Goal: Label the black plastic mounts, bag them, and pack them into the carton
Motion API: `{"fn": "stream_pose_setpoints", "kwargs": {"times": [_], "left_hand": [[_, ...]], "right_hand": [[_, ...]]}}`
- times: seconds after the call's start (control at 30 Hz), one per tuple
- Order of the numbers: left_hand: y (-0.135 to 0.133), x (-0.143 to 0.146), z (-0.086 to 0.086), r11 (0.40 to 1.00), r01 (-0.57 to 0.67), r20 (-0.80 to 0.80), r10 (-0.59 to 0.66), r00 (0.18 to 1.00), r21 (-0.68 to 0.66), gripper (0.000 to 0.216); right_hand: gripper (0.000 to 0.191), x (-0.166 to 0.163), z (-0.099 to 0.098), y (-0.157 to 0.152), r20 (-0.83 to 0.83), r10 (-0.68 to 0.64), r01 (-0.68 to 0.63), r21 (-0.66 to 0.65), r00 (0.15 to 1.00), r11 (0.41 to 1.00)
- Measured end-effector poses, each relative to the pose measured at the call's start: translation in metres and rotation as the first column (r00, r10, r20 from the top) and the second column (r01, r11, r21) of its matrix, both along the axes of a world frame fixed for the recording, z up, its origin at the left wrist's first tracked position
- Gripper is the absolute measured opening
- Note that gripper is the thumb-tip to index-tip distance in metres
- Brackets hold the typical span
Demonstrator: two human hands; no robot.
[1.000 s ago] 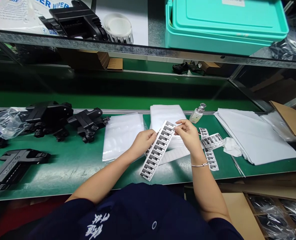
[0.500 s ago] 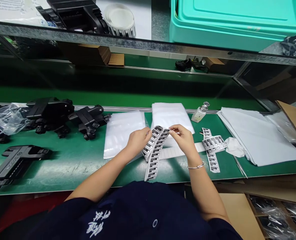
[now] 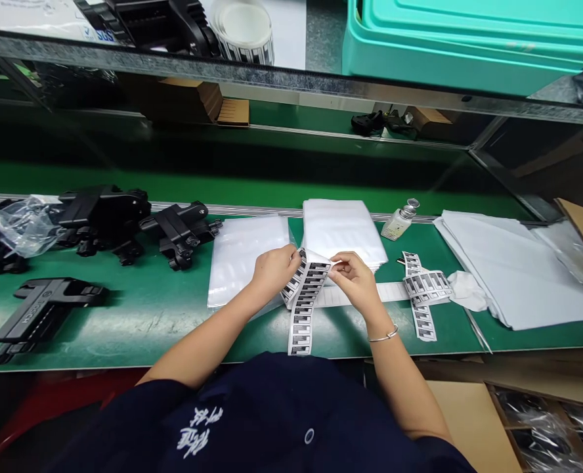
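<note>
A long strip of black-and-white labels [image 3: 307, 305] is folded over between my two hands, its free end hanging toward the bench's front edge. My left hand [image 3: 273, 269] pinches the strip near its upper fold. On the other side, the fingertips of my right hand [image 3: 353, 279] grip the strip's upper right edge. The pale backing [image 3: 338, 295] runs right, under my right hand, to a looped pile of labels [image 3: 427, 287]. Behind my hands lie two stacks of clear plastic bags, a left stack [image 3: 242, 246] and a right stack [image 3: 341, 226].
Black plastic assemblies [image 3: 178, 230] and a separate black part [image 3: 45, 309] lie at left. To the right are a small bottle [image 3: 400, 220], crumpled tissue [image 3: 469, 291], tweezers [image 3: 478, 330] and white sheets [image 3: 522, 272]. Overhead, a shelf holds a label roll [image 3: 245, 29] and a teal box [image 3: 469, 59].
The strip has turned so its printed face now lies flatter toward me, with its top folded back. Both hands still hold it. The whole view has shifted slightly.
</note>
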State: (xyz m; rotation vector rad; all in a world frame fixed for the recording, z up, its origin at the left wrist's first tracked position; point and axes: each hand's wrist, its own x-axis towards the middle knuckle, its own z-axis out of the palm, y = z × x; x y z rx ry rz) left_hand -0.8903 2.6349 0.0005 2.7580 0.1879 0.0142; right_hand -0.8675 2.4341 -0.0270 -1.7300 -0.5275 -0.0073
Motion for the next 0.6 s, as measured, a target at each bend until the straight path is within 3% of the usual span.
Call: {"fn": "stream_pose_setpoints", "kwargs": {"times": [0.13,0.3,0.4,0.6], "left_hand": [[-0.005,0.000,0.005,0.989,0.017,-0.072,-0.007,0.997,0.148,0.030],[-0.010,0.002,0.006,0.973,0.102,-0.172,-0.067,0.983,0.204,0.029],[-0.013,0.002,0.004,0.973,0.117,-0.181,-0.080,0.980,0.201,0.031],[-0.014,0.004,0.002,0.974,0.102,-0.181,-0.065,0.981,0.202,0.036]], "right_hand": [[0.006,-0.008,-0.003,0.006,0.288,-0.061,0.085,-0.072,0.956,0.994],[0.013,-0.014,-0.006,0.010,0.661,-0.036,0.171,-0.140,0.750,0.975],[0.013,-0.014,-0.009,0.012,0.716,-0.005,0.203,-0.192,0.698,0.960],[0.011,-0.012,-0.016,0.013,0.653,0.060,0.195,-0.311,0.755,0.930]]}}
